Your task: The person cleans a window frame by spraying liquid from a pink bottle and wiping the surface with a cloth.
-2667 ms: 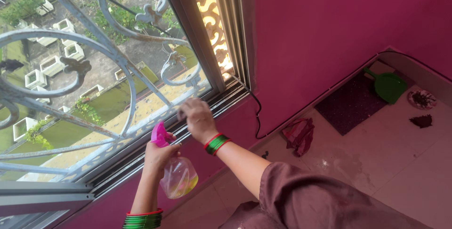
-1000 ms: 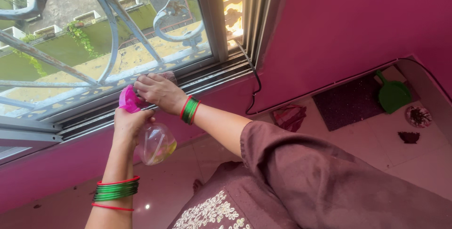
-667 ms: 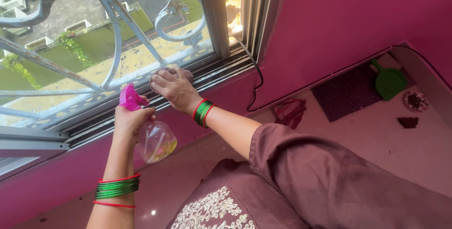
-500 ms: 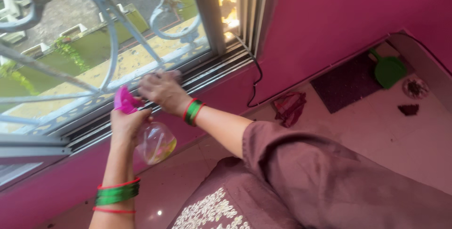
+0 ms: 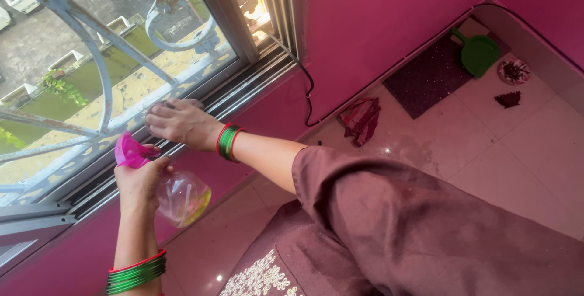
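Left hand (image 5: 141, 177) is clenched around the neck of a clear spray bottle (image 5: 184, 197) with a pink nozzle, just below the window sill (image 5: 182, 122); right hand (image 5: 179, 122) lies flat on the sill track, fingers spread, possibly pressing something pale; not discernible.

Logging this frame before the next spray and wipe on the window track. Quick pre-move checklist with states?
1. Spray bottle held firm in left hand: ok.
2. Pink nozzle aimed at the window track: cannot tell.
3. Liquid in bottle: ok, a little yellowish liquid at the bottom.
4. Right hand on the track: ok, flat on it.
5. Cloth under right hand: cannot tell, hidden.
6. Black cable away from both hands: ok.
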